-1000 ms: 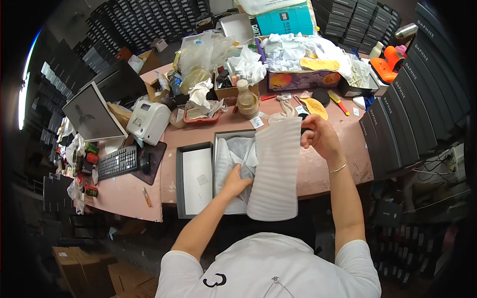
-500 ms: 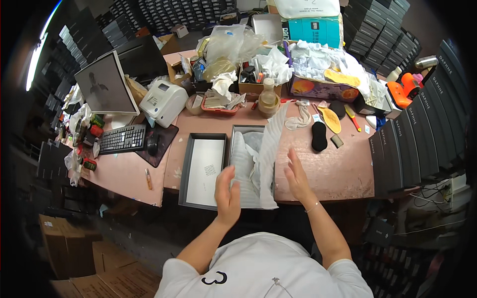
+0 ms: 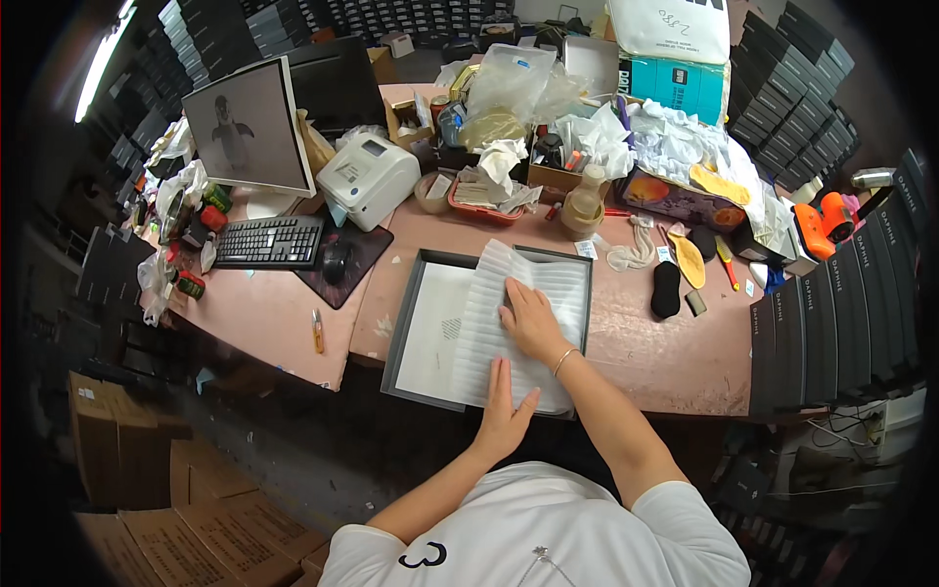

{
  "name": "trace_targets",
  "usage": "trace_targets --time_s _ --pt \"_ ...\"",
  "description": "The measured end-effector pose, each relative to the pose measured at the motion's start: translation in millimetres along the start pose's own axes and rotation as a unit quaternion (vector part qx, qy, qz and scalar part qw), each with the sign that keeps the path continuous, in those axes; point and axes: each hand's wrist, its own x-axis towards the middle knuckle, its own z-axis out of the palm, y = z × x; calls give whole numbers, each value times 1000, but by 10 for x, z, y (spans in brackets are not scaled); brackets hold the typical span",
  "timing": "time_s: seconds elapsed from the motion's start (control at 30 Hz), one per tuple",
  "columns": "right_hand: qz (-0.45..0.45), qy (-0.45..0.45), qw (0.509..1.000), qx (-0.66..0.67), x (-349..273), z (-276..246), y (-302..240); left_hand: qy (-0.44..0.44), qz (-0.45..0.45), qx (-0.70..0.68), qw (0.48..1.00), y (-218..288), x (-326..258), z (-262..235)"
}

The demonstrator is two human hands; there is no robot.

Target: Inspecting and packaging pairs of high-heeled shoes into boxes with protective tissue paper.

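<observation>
A white ribbed foam sheet (image 3: 484, 313) lies over the grey box (image 3: 587, 293) on the desk, its left part reaching across the neighbouring box half (image 3: 430, 318), which has a white inside and a small dark pattern. My right hand (image 3: 535, 323) rests on the sheet, fingers stretched out and palm down. At the sheet's near edge is my left hand (image 3: 504, 423), its fingers extended upward and thumb apart, touching the foam. Neither hand grips anything. Whatever the box holds is hidden under the sheet.
To the left are a keyboard (image 3: 269, 242), a mouse (image 3: 336, 262), a monitor (image 3: 245, 127) and a white label printer (image 3: 369, 181). An orange-handled cutter (image 3: 318, 333) lies near the front edge. Dark shoe boxes (image 3: 831, 323) stack at right. Insoles (image 3: 689, 262) and a black pad (image 3: 665, 291) lie behind.
The foam sheet, which stood upright on the box's right side, now lies folded leftward over it. My right hand has moved left onto the sheet; my left hand has shifted to its near edge.
</observation>
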Motion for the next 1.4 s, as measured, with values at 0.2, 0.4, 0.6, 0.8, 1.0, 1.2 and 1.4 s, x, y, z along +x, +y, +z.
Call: trace_targets --time_s 0.2,0.4,0.6,0.8,1.0,1.2,1.4 --pt "26 -117 981 -155 150 -194 -1 -8 -226 -473 851 -278 364 115" --pt "104 -222 920 -305 580 44 195 -30 -384 -404 829 -240 560 6" --pt "60 -210 924 -313 515 138 257 -101 -213 -310 921 -93 353 -189" --pt "22 -204 948 -244 190 -446 -185 166 -15 -68 984 -528 257 -704" --pt "-22 -108 967 -229 -390 -136 -414 -49 -56 152 986 -783 168 -578" --pt "-81 -262 841 -467 -492 -161 -805 20 59 238 969 -1032 347 -685" --pt "13 -294 955 -31 -429 -644 -531 0 11 -361 932 282 105 -1557"
